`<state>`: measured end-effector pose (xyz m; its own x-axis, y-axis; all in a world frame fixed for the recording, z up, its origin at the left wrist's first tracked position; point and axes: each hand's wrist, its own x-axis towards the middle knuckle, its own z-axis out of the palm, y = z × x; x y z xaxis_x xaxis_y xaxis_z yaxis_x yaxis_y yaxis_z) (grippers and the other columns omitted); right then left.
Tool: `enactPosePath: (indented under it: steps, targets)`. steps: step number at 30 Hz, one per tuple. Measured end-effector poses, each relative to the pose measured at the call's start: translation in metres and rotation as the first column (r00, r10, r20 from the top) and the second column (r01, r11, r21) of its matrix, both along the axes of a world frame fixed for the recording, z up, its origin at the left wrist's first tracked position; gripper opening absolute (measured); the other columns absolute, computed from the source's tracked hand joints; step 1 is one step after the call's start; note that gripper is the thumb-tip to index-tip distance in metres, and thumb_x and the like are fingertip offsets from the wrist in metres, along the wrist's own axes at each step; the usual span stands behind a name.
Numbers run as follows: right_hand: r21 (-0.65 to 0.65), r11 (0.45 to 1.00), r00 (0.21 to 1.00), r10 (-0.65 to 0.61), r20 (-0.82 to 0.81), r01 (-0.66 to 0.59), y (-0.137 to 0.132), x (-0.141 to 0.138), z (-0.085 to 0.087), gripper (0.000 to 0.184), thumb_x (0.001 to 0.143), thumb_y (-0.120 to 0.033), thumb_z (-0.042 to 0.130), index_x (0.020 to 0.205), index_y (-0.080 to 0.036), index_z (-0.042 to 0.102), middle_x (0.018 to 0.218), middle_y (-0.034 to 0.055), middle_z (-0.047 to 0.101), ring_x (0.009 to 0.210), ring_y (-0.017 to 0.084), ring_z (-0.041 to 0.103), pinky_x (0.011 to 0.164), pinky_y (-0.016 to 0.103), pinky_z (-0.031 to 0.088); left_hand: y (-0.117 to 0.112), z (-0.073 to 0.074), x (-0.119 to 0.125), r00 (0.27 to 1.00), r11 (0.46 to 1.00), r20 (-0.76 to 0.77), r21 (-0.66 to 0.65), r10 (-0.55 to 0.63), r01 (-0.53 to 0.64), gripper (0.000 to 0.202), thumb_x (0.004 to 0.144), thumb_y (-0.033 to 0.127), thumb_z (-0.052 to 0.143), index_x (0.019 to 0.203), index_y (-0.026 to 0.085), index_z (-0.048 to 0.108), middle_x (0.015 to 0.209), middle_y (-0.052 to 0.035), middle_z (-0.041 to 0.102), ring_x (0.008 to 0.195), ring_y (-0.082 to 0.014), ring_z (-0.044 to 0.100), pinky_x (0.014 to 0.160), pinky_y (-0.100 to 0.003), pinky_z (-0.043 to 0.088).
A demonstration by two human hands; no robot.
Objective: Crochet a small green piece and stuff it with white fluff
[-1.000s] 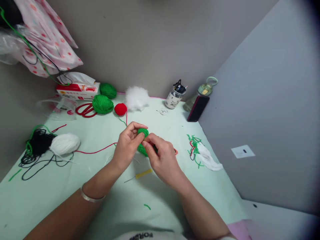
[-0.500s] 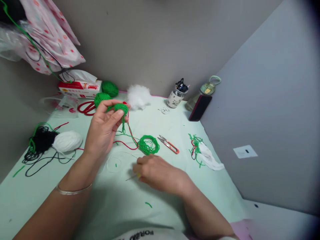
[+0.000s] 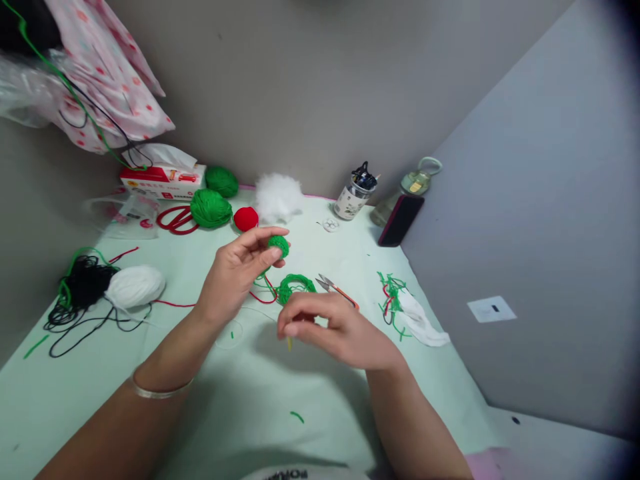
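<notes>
My left hand [image 3: 233,277] pinches a small round green crocheted piece [image 3: 279,246] between thumb and fingers, above the middle of the table. To its right and lower, my right hand [image 3: 325,327] is closed around a thin crochet hook [image 3: 289,344]; only a short yellow part shows below the fingers. A loose coil of green yarn [image 3: 296,285] lies just beyond the right hand, partly covered by it. Orange-handled thread snips [image 3: 337,291] rest beside the coil, their handle end hidden by that hand. Red yarn [image 3: 265,293] trails under the left hand.
Green yarn balls [image 3: 211,208], a red ball [image 3: 246,219] and white stuffing [image 3: 279,198] line the back. Black yarn [image 3: 89,283] and a white ball [image 3: 136,287] lie left. Green scraps [image 3: 394,293], a phone [image 3: 401,221] and a pen cup [image 3: 353,197] are right.
My left hand has moved right and slightly nearer with the green piece, uncovering the red ball. My right hand has lifted and turned, shifting right over the snips; the hook's metal tip no longer shows.
</notes>
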<state>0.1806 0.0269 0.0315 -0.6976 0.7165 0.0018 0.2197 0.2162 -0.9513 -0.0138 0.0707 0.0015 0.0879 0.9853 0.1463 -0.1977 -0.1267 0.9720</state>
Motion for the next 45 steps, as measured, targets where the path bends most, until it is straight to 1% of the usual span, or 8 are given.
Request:
enactPosePath:
  steps: [3,6,13,19,27,33,39,45]
  targets:
    - [-0.286,0.934,0.943,-0.273,-0.191,0.212,-0.002,0.003,0.005,0.02,0.102,-0.038,0.058,0.098,-0.021,0.068,0.066,-0.0035,0.064,0.052,0.009,0.044,0.052,0.024,0.033,-0.005,0.001,0.005,0.998,1.0,-0.054,-0.021,-0.015,0.014,0.024,0.087,0.029,0.077,0.111,0.024,0.079,0.088,-0.0001,0.07,0.074,-0.0141,0.064,0.074,-0.028,0.055]
    - [-0.409,0.862,0.889,-0.407,-0.21,0.298,-0.002,-0.001,0.004,0.022,0.1,-0.039,0.059,0.095,-0.021,0.069,0.052,-0.0071,0.054,0.044,0.008,0.034,0.048,0.024,0.025,-0.009,0.002,0.011,0.997,0.999,-0.076,-0.043,-0.021,0.018,0.023,0.086,0.028,0.077,0.108,0.025,0.08,0.082,0.001,0.067,0.069,-0.0132,0.06,0.065,-0.025,0.05]
    - [-0.499,0.812,0.861,-0.458,-0.222,0.303,0.007,-0.007,0.001,0.02,0.094,-0.034,0.061,0.088,-0.017,0.069,0.046,-0.0079,0.049,0.044,0.007,0.032,0.049,0.023,0.023,-0.014,0.005,0.016,0.996,1.0,-0.087,-0.025,-0.014,0.012,0.023,0.085,0.025,0.075,0.107,0.025,0.08,0.072,0.002,0.06,0.062,-0.0129,0.051,0.055,-0.025,0.043]
    - [-0.667,0.732,0.839,-0.445,-0.314,0.139,0.012,-0.005,-0.005,0.02,0.092,-0.037,0.063,0.086,-0.018,0.068,0.044,-0.0112,0.038,0.041,0.006,0.019,0.043,0.022,0.018,-0.016,0.006,0.018,0.987,0.996,-0.147,0.063,0.069,-0.06,0.023,0.084,0.021,0.075,0.106,0.026,0.081,0.081,0.0004,0.057,0.068,-0.0128,0.053,0.054,-0.024,0.044]
    - [-0.593,0.749,0.806,-0.529,-0.266,0.296,0.008,-0.013,-0.003,0.021,0.089,-0.037,0.068,0.083,-0.017,0.067,0.047,-0.0104,0.039,0.046,0.006,0.022,0.047,0.021,0.018,-0.016,0.003,0.017,0.978,0.997,-0.197,0.054,0.065,-0.056,0.024,0.089,0.026,0.073,0.112,0.027,0.079,0.085,-0.0002,0.058,0.07,-0.0137,0.053,0.055,-0.024,0.044]
    - [-0.655,0.714,0.803,-0.529,-0.274,0.247,0.009,-0.014,-0.006,0.029,0.079,-0.04,0.081,0.084,-0.019,0.062,0.051,-0.0128,0.037,0.043,0.003,0.02,0.042,0.018,0.017,-0.016,0.001,0.018,0.978,0.996,-0.2,0.071,0.06,-0.047,0.024,0.089,0.026,0.072,0.112,0.027,0.079,0.082,0.0003,0.059,0.072,-0.0149,0.054,0.065,-0.028,0.047]
    - [-0.632,0.753,0.822,-0.47,-0.323,0.182,0.013,-0.012,-0.014,0.023,0.094,-0.036,0.062,0.085,-0.016,0.068,0.046,-0.0078,0.054,0.034,0.004,0.028,0.038,0.018,0.025,-0.014,-0.002,0.018,0.979,1.0,-0.206,0.029,0.004,0.002,0.028,0.092,0.028,0.069,0.119,0.025,0.077,0.079,0.0,0.06,0.073,-0.0165,0.056,0.068,-0.03,0.047]
    - [-0.685,0.719,0.784,-0.492,-0.378,0.121,0.012,-0.01,-0.012,0.021,0.095,-0.033,0.061,0.083,-0.017,0.067,0.04,-0.0105,0.045,0.032,0.004,0.022,0.034,0.016,0.025,-0.016,-0.002,0.019,0.973,0.995,-0.23,0.1,0.011,0.013,0.028,0.095,0.033,0.068,0.12,0.027,0.077,0.094,-0.0026,0.063,0.081,-0.0175,0.059,0.074,-0.031,0.05]
